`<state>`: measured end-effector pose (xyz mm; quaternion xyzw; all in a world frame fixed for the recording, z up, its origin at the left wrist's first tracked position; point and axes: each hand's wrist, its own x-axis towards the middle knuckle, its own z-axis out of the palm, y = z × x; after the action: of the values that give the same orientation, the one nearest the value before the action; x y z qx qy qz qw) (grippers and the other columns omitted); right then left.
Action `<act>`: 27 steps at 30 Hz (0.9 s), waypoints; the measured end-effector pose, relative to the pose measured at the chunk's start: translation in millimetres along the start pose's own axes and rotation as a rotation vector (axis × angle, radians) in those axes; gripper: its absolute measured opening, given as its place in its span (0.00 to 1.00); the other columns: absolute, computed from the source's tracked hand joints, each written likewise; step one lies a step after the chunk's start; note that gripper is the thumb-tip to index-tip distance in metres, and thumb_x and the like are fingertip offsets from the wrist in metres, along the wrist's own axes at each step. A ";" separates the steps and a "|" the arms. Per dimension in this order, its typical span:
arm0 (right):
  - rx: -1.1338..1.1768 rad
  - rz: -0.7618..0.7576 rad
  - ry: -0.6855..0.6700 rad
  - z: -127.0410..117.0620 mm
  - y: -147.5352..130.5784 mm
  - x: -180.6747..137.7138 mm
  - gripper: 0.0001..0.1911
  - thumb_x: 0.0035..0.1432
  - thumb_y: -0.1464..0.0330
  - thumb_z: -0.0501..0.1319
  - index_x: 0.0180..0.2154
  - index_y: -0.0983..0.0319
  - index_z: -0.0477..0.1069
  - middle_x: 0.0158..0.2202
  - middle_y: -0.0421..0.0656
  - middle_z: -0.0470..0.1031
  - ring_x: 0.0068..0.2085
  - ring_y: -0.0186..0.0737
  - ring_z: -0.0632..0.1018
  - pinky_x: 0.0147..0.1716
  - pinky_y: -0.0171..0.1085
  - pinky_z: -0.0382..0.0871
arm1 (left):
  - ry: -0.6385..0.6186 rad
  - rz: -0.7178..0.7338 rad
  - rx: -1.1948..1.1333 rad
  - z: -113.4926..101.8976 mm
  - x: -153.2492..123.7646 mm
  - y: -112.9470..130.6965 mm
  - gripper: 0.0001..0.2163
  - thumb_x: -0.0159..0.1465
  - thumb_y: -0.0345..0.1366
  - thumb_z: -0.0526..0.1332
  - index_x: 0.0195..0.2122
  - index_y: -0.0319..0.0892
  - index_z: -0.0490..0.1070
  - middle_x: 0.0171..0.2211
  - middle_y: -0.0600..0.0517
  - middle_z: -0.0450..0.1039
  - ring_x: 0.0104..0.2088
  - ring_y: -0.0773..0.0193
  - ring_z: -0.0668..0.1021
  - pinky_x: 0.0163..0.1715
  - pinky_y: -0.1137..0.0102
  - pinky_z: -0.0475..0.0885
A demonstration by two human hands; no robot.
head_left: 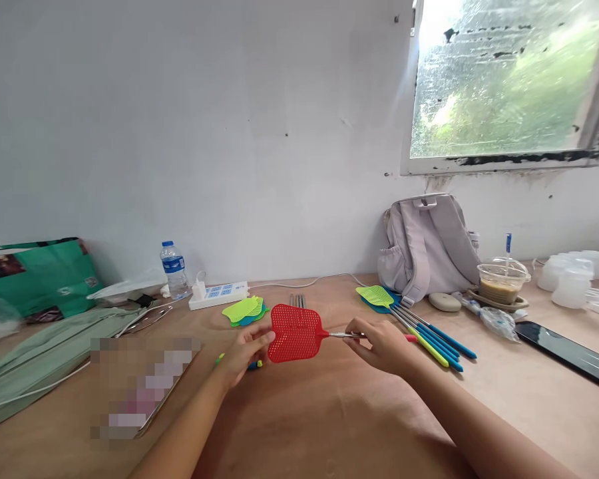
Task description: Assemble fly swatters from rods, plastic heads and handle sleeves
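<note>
Item: red swatter head (295, 332). A flat mesh paddle held just above the table (329, 426), in front of you and between your two hands. Its face is turned toward you.

Item: metal rod (340, 334). It is thin and silver and runs out of the head's right edge into your right hand. A bit of pink handle (410, 337) shows past that hand.

Long axis: swatter and rod lie left to right across your view, nearly level, with the head on your left and the handle end on your right.

Your left hand (247, 352): closed on the head's left edge, fingers curled round it. It is the hand nearer the mesh.

Your right hand (379, 344): thumb and fingertips pinch the rod just beside the head's neck. It is the hand nearer the handle.

Nearby stock:
- Loose green and blue heads (244, 310), stacked behind your left hand.
- Bare rods (297, 300), lying together behind the red head.
- Finished swatters (429, 336) with blue and yellow handles, fanned out just beyond your right hand.

Also present:
- Power strip (218, 295)
- Water bottle (174, 269)
- Backpack (429, 246)
- Lidded drink cup (503, 279)
</note>
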<state>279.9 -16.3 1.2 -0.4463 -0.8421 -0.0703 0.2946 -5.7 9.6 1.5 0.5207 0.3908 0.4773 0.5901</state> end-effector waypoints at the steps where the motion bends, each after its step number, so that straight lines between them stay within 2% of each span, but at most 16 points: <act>1: 0.001 -0.018 -0.002 0.1 -1.7 -2.8 0.06 0.58 0.65 0.52 0.32 0.60 0.64 0.26 0.38 0.75 0.26 0.34 0.73 0.23 0.31 0.52 | -0.008 -0.003 0.067 1.9 -0.9 -3.0 0.17 0.44 0.40 0.69 0.35 0.40 0.73 0.28 0.52 0.76 0.25 0.66 0.76 0.25 0.72 0.70; 4: -0.028 -0.119 -0.037 4.3 -10.9 -8.6 0.07 0.59 0.66 0.51 0.31 0.60 0.64 0.25 0.38 0.74 0.25 0.33 0.73 0.23 0.32 0.51 | -0.028 -0.025 0.220 12.2 -6.4 -11.2 0.16 0.43 0.42 0.69 0.31 0.39 0.74 0.32 0.49 0.77 0.34 0.59 0.77 0.34 0.67 0.71; 8: -0.117 -0.220 -0.061 10.1 -22.9 -10.1 0.13 0.62 0.65 0.47 0.29 0.61 0.65 0.23 0.39 0.72 0.22 0.31 0.71 0.22 0.33 0.49 | -0.046 -0.065 0.317 19.0 -16.1 -11.7 0.17 0.44 0.45 0.67 0.31 0.40 0.74 0.34 0.48 0.77 0.36 0.55 0.77 0.37 0.64 0.71; 12: -0.158 -0.202 -0.097 15.6 -26.6 -10.6 0.14 0.63 0.65 0.46 0.30 0.61 0.65 0.24 0.40 0.72 0.22 0.32 0.71 0.22 0.32 0.50 | -0.058 -0.101 0.336 14.8 -19.9 -7.3 0.17 0.44 0.45 0.67 0.33 0.41 0.74 0.34 0.50 0.77 0.37 0.55 0.77 0.37 0.63 0.70; 17: -0.118 -0.138 -0.213 24.2 -29.3 -11.4 0.11 0.63 0.65 0.47 0.32 0.60 0.65 0.26 0.40 0.73 0.25 0.33 0.72 0.24 0.31 0.53 | -0.101 -0.090 0.292 9.2 -18.4 -9.1 0.14 0.43 0.43 0.68 0.30 0.42 0.74 0.29 0.51 0.77 0.33 0.57 0.77 0.34 0.65 0.71; 20: -0.033 -0.085 -0.284 23.6 -36.6 -9.5 0.11 0.63 0.65 0.47 0.33 0.60 0.65 0.28 0.40 0.73 0.26 0.34 0.72 0.24 0.31 0.54 | -0.112 -0.067 0.216 4.6 -16.6 -8.1 0.12 0.43 0.39 0.69 0.27 0.42 0.74 0.25 0.52 0.76 0.30 0.59 0.76 0.31 0.67 0.70; 24: 0.233 0.024 -0.295 15.3 -48.7 -7.4 0.06 0.59 0.66 0.51 0.36 0.60 0.65 0.29 0.40 0.73 0.28 0.35 0.72 0.24 0.30 0.57 | -0.097 -0.092 0.111 -7.3 -13.4 1.9 0.11 0.42 0.36 0.69 0.26 0.40 0.73 0.24 0.51 0.75 0.25 0.61 0.75 0.27 0.69 0.69; 27: 0.380 -0.050 -0.288 8.5 -48.3 -6.3 0.12 0.56 0.71 0.53 0.42 0.60 0.67 0.35 0.43 0.73 0.35 0.35 0.73 0.31 0.30 0.63 | -0.031 -0.049 -0.036 -17.7 -10.4 9.1 0.10 0.43 0.38 0.68 0.25 0.40 0.72 0.23 0.51 0.74 0.24 0.62 0.75 0.26 0.69 0.68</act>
<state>240.6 -46.1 -2.3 -0.3674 -0.8843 0.1466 0.2482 -26.6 3.9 7.4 0.5078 0.3854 0.4616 0.6168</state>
